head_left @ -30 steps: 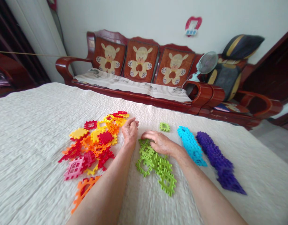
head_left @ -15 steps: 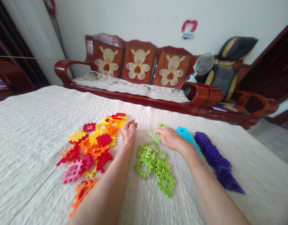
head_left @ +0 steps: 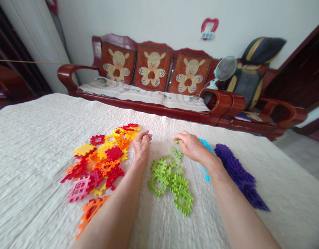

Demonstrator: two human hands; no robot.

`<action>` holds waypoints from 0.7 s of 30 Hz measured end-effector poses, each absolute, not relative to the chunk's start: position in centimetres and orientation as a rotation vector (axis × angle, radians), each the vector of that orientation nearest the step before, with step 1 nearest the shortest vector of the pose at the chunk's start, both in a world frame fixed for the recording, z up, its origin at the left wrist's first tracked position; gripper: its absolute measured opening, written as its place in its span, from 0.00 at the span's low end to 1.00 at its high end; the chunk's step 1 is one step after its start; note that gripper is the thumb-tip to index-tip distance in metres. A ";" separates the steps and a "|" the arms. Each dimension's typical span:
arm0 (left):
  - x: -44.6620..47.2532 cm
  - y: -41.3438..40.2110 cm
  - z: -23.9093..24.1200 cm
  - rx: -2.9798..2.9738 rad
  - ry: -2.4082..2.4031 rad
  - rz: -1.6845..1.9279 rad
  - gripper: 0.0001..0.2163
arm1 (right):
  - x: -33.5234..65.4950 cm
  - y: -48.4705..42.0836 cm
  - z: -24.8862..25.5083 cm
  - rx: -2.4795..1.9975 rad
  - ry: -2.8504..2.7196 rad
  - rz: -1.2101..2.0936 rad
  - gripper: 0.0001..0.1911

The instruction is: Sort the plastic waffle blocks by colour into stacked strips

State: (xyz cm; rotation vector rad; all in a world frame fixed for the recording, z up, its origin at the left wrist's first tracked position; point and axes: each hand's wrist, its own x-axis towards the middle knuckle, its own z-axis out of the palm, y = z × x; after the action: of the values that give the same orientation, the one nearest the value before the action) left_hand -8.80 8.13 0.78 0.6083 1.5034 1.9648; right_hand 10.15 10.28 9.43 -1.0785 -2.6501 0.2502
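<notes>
On the white cloth, my left hand (head_left: 142,145) lies beside the pile of red, orange and yellow interlocking plastic building pieces (head_left: 107,152). Its fingers are half bent and slightly apart, with nothing visible in them. My right hand (head_left: 191,146) reaches over the far end of the green group, its fingertips closed on a small green building piece (head_left: 177,142), mostly hidden. Just below these fingers lies a green triangular piece (head_left: 177,154). Nearer me, several green pieces (head_left: 172,180), some with window cut-outs, overlap. Light-blue pieces (head_left: 207,144) are partly covered by my right hand and forearm.
A long heap of dark purple pieces (head_left: 235,173) lies to the right. Near my left forearm is an orange piece (head_left: 90,211). Beyond the cloth-covered surface (head_left: 45,138) stand a wooden sofa (head_left: 149,103) with bear cushions and a small fan (head_left: 225,68).
The green triangular piece has turned and shifted right, and my right fingers have left it for the green piece beyond. My left hand has stayed in place.
</notes>
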 end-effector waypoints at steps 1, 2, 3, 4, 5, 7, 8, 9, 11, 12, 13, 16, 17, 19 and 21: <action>-8.8 8.1 0.8 0.608 1.502 1.962 0.16 | 10.5 10.4 9.4 -1.202 -2.646 0.222 0.17; -8.8 8.1 0.7 0.610 1.502 1.962 0.16 | 10.9 10.5 9.4 -1.323 -2.663 0.207 0.14; -8.8 8.1 0.7 0.616 1.499 1.962 0.16 | 11.1 10.4 9.3 -1.426 -2.690 0.204 0.12; -8.8 8.1 0.7 0.622 1.498 1.961 0.16 | 11.2 10.2 9.3 -1.503 -2.718 0.209 0.11; -8.8 8.1 0.6 0.626 1.498 1.961 0.16 | 11.2 10.0 9.2 -1.559 -2.737 0.207 0.12; -8.8 8.1 0.6 0.627 1.501 1.959 0.16 | 10.8 9.4 8.9 -1.641 -2.753 0.183 0.14; -8.9 8.1 0.6 0.624 1.501 1.959 0.16 | 10.5 9.2 8.8 -1.675 -2.754 0.173 0.15; -8.9 8.2 0.6 0.618 1.500 1.960 0.16 | 10.2 9.0 8.6 -1.699 -2.749 0.164 0.15; -8.8 8.2 0.6 0.605 1.499 1.960 0.16 | 9.7 8.8 8.3 -1.718 -2.738 0.154 0.14; -8.8 8.2 0.6 0.601 1.499 1.957 0.16 | 9.6 8.8 8.1 -1.713 -2.743 0.152 0.13; -8.8 8.2 0.7 0.602 1.501 1.952 0.16 | 9.6 8.9 8.0 -1.698 -2.754 0.146 0.12; -8.8 8.1 0.6 0.613 1.503 1.943 0.17 | 9.8 9.1 7.6 -1.648 -2.787 0.117 0.08; -8.8 8.1 0.6 0.616 1.505 1.943 0.17 | 9.9 9.1 7.5 -1.643 -2.797 0.116 0.07; -8.8 8.1 0.5 0.622 1.513 1.939 0.16 | 10.1 9.2 7.3 -1.646 -2.809 0.148 0.05; -8.8 8.2 0.5 0.630 1.518 1.934 0.16 | 10.4 9.2 7.3 -1.618 -2.792 0.179 0.05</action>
State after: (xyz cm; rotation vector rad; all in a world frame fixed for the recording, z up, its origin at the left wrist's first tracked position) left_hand -8.80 8.17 0.49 0.6304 1.5182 1.9341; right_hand 10.43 9.25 7.33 -1.6180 -2.7920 0.1785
